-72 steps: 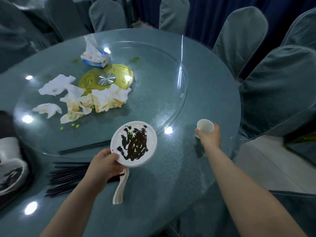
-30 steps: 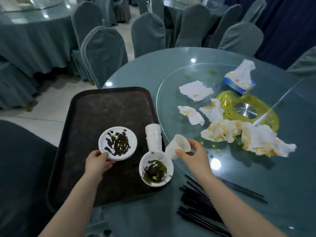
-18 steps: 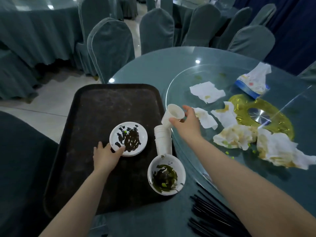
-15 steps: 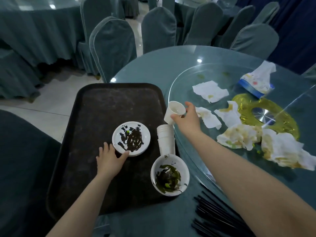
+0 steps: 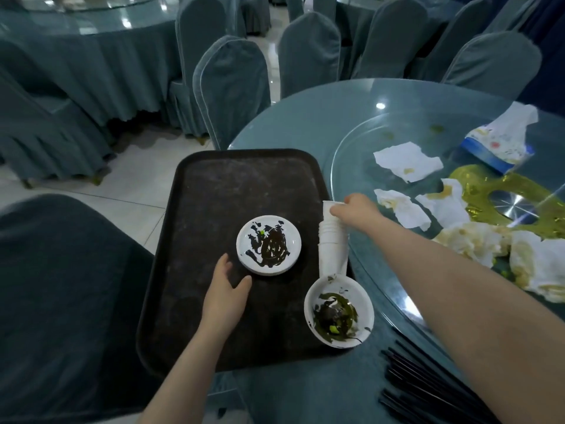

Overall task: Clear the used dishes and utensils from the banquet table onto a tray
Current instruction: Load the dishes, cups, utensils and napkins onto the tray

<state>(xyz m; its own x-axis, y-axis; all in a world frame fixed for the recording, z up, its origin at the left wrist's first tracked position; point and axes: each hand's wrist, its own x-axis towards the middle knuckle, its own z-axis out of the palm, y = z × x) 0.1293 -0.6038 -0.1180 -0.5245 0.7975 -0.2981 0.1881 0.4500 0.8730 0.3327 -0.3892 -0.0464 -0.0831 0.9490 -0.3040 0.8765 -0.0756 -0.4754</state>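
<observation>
Dishes were what we had come to clear, and from the one head view a fair part of them already sat on the dark tray at the near-left edge of the banquet table. A small white plate, smeared with dark sauce, lay flat near the tray's middle. A soiled white bowl sat at the tray's near-right corner, its rim overhanging the edge. Between bowl and lazy Susan stood a stack of white cups, upright, its long axis vertical, mouths pointing up and slightly away from us.

Our right hand pinched the top cup by its rim, seating it into the stack; we judged it nearly home but not released. Our left hand lay with fingers straight and relaxed, just beside the plate's near edge, holding nothing; whether it touched the tray we could not tell.

What remained, as far as we could see: a bundle of black chopsticks lay on the table at the near right, their long axes running from near-left to far-right, not yet on the tray. Crumpled napkins were scattered over the glass, with a tissue pack far right beside a yellow-green spill. By our judgement the crockery in sight was nearly done, the utensils untouched.
</observation>
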